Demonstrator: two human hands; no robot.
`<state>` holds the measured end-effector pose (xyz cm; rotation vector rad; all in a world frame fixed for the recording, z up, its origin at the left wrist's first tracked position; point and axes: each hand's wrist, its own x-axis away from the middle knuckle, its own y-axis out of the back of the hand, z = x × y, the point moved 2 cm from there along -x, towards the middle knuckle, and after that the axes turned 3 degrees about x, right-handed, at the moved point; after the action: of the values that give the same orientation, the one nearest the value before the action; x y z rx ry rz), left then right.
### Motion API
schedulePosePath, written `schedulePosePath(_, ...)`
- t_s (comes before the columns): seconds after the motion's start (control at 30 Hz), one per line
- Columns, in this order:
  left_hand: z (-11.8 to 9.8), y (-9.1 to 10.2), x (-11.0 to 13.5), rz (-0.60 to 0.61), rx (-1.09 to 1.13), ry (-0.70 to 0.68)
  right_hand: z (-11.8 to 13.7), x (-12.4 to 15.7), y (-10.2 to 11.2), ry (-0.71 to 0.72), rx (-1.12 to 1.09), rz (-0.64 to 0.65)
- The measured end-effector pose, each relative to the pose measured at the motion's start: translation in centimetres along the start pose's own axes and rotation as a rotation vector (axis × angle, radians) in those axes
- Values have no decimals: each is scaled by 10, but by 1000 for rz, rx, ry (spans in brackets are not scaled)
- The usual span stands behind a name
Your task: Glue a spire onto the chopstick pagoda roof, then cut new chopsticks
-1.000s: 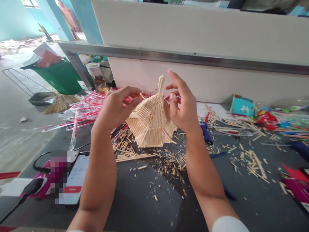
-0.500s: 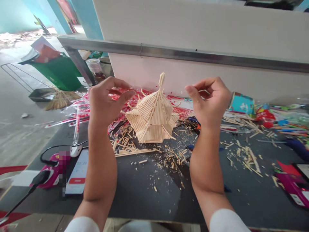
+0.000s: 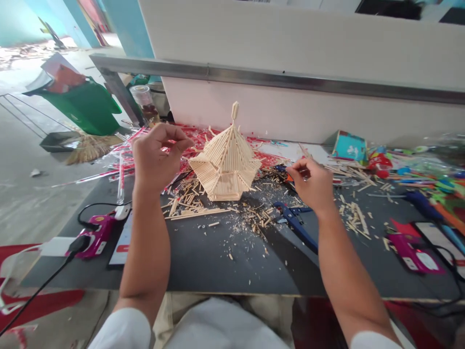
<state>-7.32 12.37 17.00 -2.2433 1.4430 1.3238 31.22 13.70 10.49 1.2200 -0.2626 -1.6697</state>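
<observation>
A small pagoda-like model [image 3: 225, 165] built of thin wooden sticks stands on the dark table [image 3: 203, 271], with a spire on top. My left hand [image 3: 156, 155] hovers raised just left of the model, fingers curled in with the tips pinched together; whether they hold anything is too small to see. My right hand [image 3: 312, 183] is low over the table to the model's right, fingers pinched on a thin wooden stick. Blue-handled cutters [image 3: 296, 220] lie just below that hand. Neither hand touches the model.
Cut stick pieces [image 3: 189, 206] litter the table around the model. A pink glue gun [image 3: 96, 232] with its cord lies at the left, another pink tool [image 3: 412, 254] at the right. Red-striped packets [image 3: 123, 162], coloured supplies [image 3: 417, 177], a white wall panel behind.
Both hands have left the model's roof. My right hand dropped to the table on the right and pinched up a stick; my left hand drew back to the left. The view pulled back.
</observation>
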Motion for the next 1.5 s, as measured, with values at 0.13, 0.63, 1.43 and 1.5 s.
schedulePosePath(0.13,-4,-6,30,-32,-20,-18,-30,48,-6,-139,-2,60)
schedulePosePath(0.63,31,-39,186,558,111,167,-57,90,-33,-275,-70,24)
schedulePosePath(1.43,61,-51,188,509,210,286,-62,92,-41,-230,-58,52)
schedulePosePath(1.5,57,-48,185,502,188,293,-60,92,-40,-230,-62,49)
